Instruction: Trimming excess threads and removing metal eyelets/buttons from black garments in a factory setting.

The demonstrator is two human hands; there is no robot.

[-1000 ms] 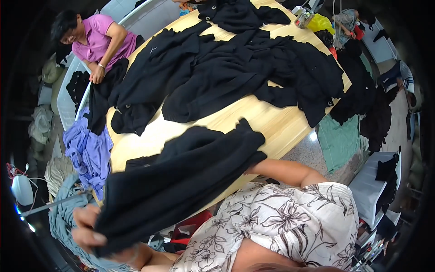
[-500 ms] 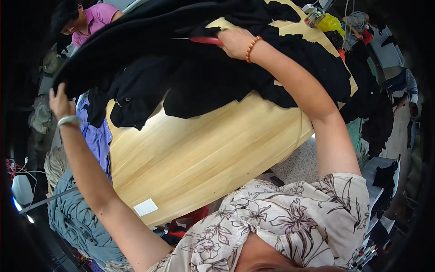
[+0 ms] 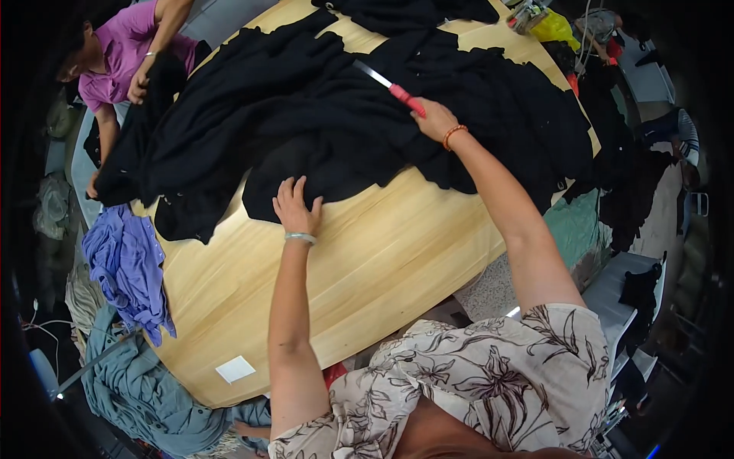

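Observation:
Black cloth pieces (image 3: 321, 145) lie heaped and spread over the wooden table. On the near edge of this cloth my left hand (image 3: 297, 213) rests flat with its fingers apart, gripping nothing. My right hand (image 3: 437, 122) is closed round the red handle of a knife (image 3: 405, 99). Its bare, narrow metal blade points away and to the left, above the black cloth. Whether the blade touches the cloth I cannot tell.
A co-worker in a pink shirt (image 3: 126, 57) holds the cloth's far left end. Purple cloth (image 3: 126, 260) and grey-green cloth (image 3: 145, 398) hang by the table's left side. A white paper (image 3: 235, 369) lies on the wooden tabletop (image 3: 329, 283). A yellow bag (image 3: 554, 28) is at far right.
My left hand has let go of the lifted black cloth and come right, down onto it. The cloth has dropped to the table. My right hand moved right and nearer with the knife.

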